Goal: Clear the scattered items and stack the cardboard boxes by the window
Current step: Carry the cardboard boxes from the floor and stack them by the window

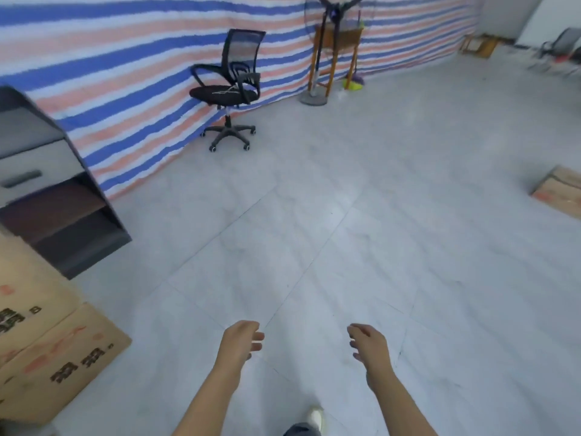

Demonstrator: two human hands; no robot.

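My left hand [242,339] and my right hand [367,341] hang in front of me above the grey tiled floor, fingers loosely curled and holding nothing. Two cardboard boxes sit stacked at the lower left: a lower box [63,363] with dark printed characters and an upper box [28,297] on top of it. Another cardboard box [559,190] lies on the floor at the right edge, well away from both hands. More brown boxes [479,44] sit far off at the back right.
A black office chair [231,89] stands against the striped tarpaulin wall. A pedestal fan [317,58] and a wooden stool [338,48] stand further right. A grey cabinet [47,184] is at the left. My shoe [316,418] shows at the bottom.
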